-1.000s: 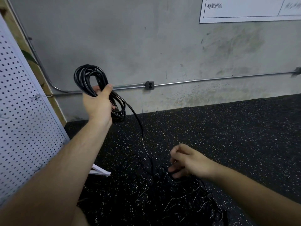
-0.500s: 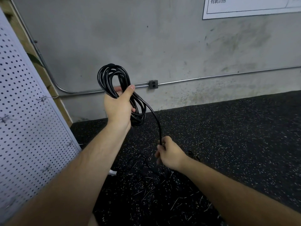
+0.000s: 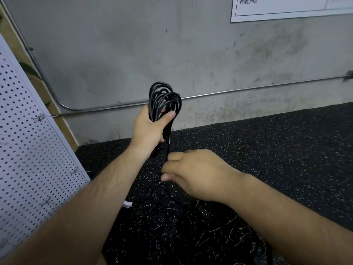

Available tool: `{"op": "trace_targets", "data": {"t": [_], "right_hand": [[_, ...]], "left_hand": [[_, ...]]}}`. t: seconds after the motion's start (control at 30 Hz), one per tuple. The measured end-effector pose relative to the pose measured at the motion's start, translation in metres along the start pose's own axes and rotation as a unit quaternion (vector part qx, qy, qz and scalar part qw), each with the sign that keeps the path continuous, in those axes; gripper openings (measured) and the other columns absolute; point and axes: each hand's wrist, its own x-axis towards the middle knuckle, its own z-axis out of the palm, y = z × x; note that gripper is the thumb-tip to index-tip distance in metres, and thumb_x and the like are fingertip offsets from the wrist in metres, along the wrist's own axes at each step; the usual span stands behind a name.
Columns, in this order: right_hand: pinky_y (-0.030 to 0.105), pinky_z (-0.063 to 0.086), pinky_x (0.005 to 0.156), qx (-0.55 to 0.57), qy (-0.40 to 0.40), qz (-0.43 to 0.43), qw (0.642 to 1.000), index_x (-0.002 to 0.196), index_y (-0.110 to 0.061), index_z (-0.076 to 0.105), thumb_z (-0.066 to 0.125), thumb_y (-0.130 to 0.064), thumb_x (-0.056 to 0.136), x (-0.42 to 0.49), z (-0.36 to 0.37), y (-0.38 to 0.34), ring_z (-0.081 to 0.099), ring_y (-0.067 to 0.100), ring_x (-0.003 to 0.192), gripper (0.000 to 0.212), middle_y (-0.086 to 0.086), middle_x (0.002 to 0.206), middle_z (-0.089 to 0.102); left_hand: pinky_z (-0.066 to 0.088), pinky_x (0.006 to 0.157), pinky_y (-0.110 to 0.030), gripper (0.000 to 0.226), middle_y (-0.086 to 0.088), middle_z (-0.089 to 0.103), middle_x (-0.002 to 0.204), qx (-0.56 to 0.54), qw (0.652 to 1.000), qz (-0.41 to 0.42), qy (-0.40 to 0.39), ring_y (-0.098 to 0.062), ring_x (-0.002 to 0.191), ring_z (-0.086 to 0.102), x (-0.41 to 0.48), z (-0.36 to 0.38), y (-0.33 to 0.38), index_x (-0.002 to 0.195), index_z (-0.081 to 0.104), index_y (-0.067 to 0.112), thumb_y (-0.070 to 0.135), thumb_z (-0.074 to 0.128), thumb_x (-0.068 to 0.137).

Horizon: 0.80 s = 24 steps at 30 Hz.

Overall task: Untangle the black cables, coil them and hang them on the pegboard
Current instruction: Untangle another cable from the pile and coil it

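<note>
My left hand [image 3: 150, 131] grips a coil of black cable [image 3: 164, 98] and holds it upright in front of the wall. A loose strand [image 3: 167, 148] runs down from the coil into my right hand [image 3: 193, 173], whose fingers are curled round it just below the coil. More black cable [image 3: 172, 217] lies tangled on the floor under my right forearm, hard to tell from the dark mat. The white pegboard [image 3: 24, 150] leans at the left, with small metal hooks [image 3: 39, 118] on it.
The floor is black speckled rubber mat [image 3: 277, 150]. A grey concrete wall [image 3: 172, 44] with a metal conduit [image 3: 248, 89] stands behind. A white poster [image 3: 286, 6] hangs at the top right. A small white object [image 3: 127, 203] lies by the pegboard's foot.
My left hand carried the coil to the right, toward the middle. My right hand rose from the tangle on the floor, took hold of the loose strand and now sits close under the coil.
</note>
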Motion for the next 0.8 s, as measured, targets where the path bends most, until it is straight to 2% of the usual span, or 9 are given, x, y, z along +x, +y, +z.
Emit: {"op": "trace_targets", "data": {"t": [0.1, 0.2, 0.27, 0.37, 0.47, 0.53, 0.63, 0.7, 0.8], "right_hand": [[0.034, 0.049, 0.070, 0.097, 0.033, 0.068, 0.992, 0.104, -0.027, 0.068, 0.035, -0.057, 0.100, -0.003, -0.010, 0.014, 0.062, 0.015, 0.084, 0.045, -0.010, 0.093, 0.065], [0.034, 0.048, 0.063, 0.207, 0.131, 0.126, 0.961, 0.094, -0.023, 0.074, 0.057, -0.049, 0.099, -0.005, -0.014, 0.028, 0.057, 0.007, 0.065, 0.032, -0.009, 0.077, 0.068], [0.028, 0.047, 0.060, 0.259, 0.165, 0.185, 0.933, 0.082, -0.023, 0.076, 0.065, -0.052, 0.092, -0.005, -0.016, 0.033, 0.058, 0.006, 0.060, 0.033, -0.009, 0.069, 0.068], [0.024, 0.039, 0.052, 0.283, 0.221, 0.283, 0.889, 0.068, -0.016, 0.069, 0.070, -0.057, 0.086, -0.005, -0.019, 0.039, 0.052, 0.008, 0.051, 0.045, -0.003, 0.059, 0.065], [0.024, 0.035, 0.050, 0.303, 0.238, 0.347, 0.855, 0.066, -0.012, 0.057, 0.072, -0.059, 0.083, -0.007, -0.021, 0.044, 0.038, 0.006, 0.043, 0.052, -0.005, 0.052, 0.053], [0.025, 0.038, 0.053, 0.330, 0.238, 0.347, 0.845, 0.073, -0.011, 0.057, 0.074, -0.056, 0.083, -0.007, -0.021, 0.047, 0.041, 0.006, 0.046, 0.049, -0.004, 0.054, 0.054], [0.029, 0.042, 0.050, 0.442, 0.229, 0.294, 0.816, 0.089, -0.013, 0.059, 0.069, -0.041, 0.093, -0.014, -0.025, 0.050, 0.049, 0.010, 0.046, 0.030, -0.004, 0.060, 0.061], [0.029, 0.048, 0.051, 0.464, 0.181, 0.281, 0.820, 0.095, -0.014, 0.057, 0.061, -0.033, 0.100, -0.024, -0.021, 0.055, 0.054, 0.013, 0.049, 0.020, -0.005, 0.062, 0.062], [0.039, 0.059, 0.067, 0.443, 0.072, 0.303, 0.841, 0.096, -0.016, 0.058, 0.051, -0.030, 0.105, -0.043, -0.002, 0.065, 0.058, 0.017, 0.055, 0.019, -0.005, 0.062, 0.059]], "left_hand": [[0.041, 0.042, -0.022, 0.024, 0.013, 0.058, 0.054, -0.017, 0.997, -0.024, -0.074, -0.005, 0.042, 0.048, -0.017, 0.010, 0.013, 0.097, 0.061, 0.021, 0.044, 0.068, 0.094], [0.048, 0.052, -0.016, 0.052, 0.012, 0.070, 0.067, -0.077, 0.984, -0.068, -0.147, -0.006, 0.061, 0.066, -0.032, 0.018, 0.026, 0.099, 0.067, 0.017, 0.064, 0.050, 0.084], [0.043, 0.043, -0.022, 0.070, 0.004, 0.063, 0.059, -0.057, 0.979, -0.096, -0.173, -0.015, 0.050, 0.057, -0.038, 0.022, 0.026, 0.095, 0.066, 0.013, 0.076, 0.043, 0.078], [0.030, 0.037, -0.020, 0.084, -0.002, 0.050, 0.049, -0.046, 0.971, -0.125, -0.199, -0.014, 0.040, 0.039, -0.043, 0.027, 0.027, 0.080, 0.063, 0.011, 0.088, 0.033, 0.072], [0.027, 0.036, -0.019, 0.069, 0.000, 0.047, 0.053, -0.086, 0.959, -0.126, -0.238, -0.011, 0.042, 0.033, -0.045, 0.030, 0.029, 0.055, 0.062, 0.024, 0.088, 0.040, 0.068], [0.023, 0.037, -0.019, 0.064, 0.002, 0.037, 0.051, -0.107, 0.958, -0.118, -0.238, -0.009, 0.043, 0.031, -0.044, 0.031, 0.030, 0.049, 0.055, 0.025, 0.084, 0.046, 0.069], [0.021, 0.036, -0.019, 0.053, 0.003, 0.029, 0.050, -0.165, 0.959, -0.113, -0.202, -0.009, 0.041, 0.027, -0.038, 0.028, 0.029, 0.053, 0.047, 0.024, 0.069, 0.060, 0.078], [0.020, 0.037, -0.021, 0.052, 0.004, 0.028, 0.049, -0.209, 0.959, -0.109, -0.156, -0.009, 0.039, 0.026, -0.029, 0.022, 0.029, 0.055, 0.040, 0.024, 0.059, 0.065, 0.084], [0.014, 0.042, -0.026, 0.049, 0.006, 0.029, 0.049, -0.277, 0.951, -0.118, -0.075, -0.010, 0.043, 0.025, -0.014, 0.008, 0.027, 0.061, 0.040, 0.025, 0.053, 0.070, 0.087]]}}
